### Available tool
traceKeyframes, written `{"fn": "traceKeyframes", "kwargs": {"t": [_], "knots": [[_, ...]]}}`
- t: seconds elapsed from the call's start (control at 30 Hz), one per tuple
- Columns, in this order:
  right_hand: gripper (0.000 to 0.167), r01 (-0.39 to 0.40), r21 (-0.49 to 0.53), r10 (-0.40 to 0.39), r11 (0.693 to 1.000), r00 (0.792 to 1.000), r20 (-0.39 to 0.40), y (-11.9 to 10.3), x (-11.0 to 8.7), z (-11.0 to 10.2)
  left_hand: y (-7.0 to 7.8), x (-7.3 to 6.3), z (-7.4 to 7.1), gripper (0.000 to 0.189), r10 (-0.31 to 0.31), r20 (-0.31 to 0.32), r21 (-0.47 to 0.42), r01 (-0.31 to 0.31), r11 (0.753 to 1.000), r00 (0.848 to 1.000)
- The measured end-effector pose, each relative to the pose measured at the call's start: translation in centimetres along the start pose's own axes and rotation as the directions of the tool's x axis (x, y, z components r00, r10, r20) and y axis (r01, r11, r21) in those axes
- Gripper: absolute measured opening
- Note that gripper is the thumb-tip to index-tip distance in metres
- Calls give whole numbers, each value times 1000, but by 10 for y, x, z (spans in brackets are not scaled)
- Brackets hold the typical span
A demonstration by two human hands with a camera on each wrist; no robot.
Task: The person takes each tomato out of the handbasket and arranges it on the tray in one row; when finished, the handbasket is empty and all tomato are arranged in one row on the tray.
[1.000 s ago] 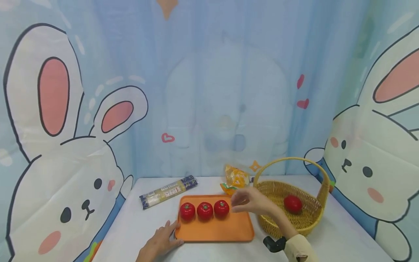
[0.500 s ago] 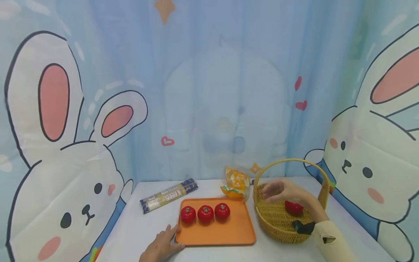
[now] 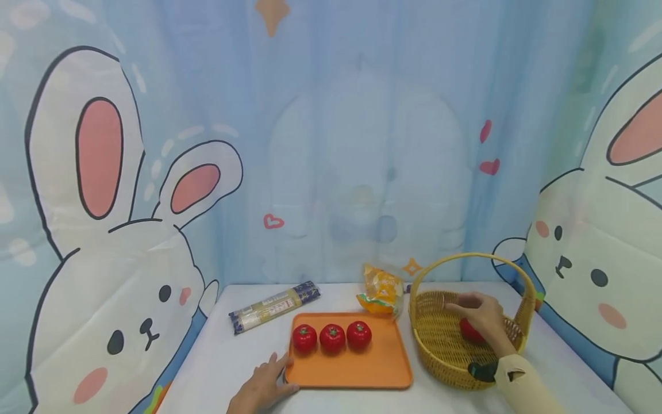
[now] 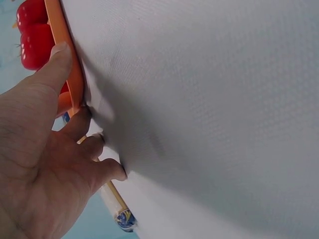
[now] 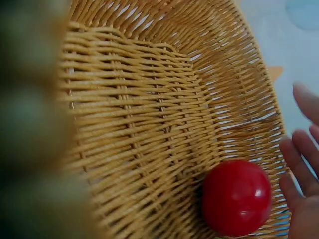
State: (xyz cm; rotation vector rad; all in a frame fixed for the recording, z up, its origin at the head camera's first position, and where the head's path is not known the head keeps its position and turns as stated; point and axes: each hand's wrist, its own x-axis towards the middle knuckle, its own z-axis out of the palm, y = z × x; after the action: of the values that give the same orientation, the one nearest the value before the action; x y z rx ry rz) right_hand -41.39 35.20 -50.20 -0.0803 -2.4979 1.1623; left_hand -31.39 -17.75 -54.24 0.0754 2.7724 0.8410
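An orange tray [image 3: 374, 371] lies on the table with three red tomatoes [image 3: 332, 338] in a row along its back left part. My left hand [image 3: 261, 386] rests at the tray's front left corner. In the left wrist view its thumb [image 4: 59, 57] and forefinger touch the orange rim, the other fingers loosely bent beside it. My right hand [image 3: 483, 316] hovers over a yellow wicker basket [image 3: 431, 351], fingers loose with nothing between them. Inside the basket lies another red tomato [image 5: 237, 197], partly covered by that hand in the head view.
Behind the tray lies a long clear-and-blue packet [image 3: 274, 307] of what look like noodles. A yellow-orange food bag [image 3: 381, 290] stands near the back by the basket. The basket's tall handle [image 3: 473, 255] arches over it. A cartoon curtain [image 3: 362, 144] closes off the back.
My right hand has moved right, from beside the tomatoes on the tray to over the basket. The left hand stays at the tray's corner. The head view shifts slightly.
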Motion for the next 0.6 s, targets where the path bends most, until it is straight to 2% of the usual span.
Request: {"fn": "traceKeyframes", "kwargs": {"t": [0.33, 0.47, 0.6], "knots": [[50, -188, 20, 189, 982, 982, -5, 15, 4, -4, 3, 0, 0, 64, -17, 5, -9, 17, 1000, 1000], [52, -247, -17, 247, 969, 969, 25, 16, 3, -7, 3, 0, 0, 64, -17, 14, -6, 17, 1000, 1000], [57, -270, -50, 273, 962, 958, 82, 15, 5, -7, 1, 3, -1, 64, 20, 13, 4, -20, 1000, 1000]]}}
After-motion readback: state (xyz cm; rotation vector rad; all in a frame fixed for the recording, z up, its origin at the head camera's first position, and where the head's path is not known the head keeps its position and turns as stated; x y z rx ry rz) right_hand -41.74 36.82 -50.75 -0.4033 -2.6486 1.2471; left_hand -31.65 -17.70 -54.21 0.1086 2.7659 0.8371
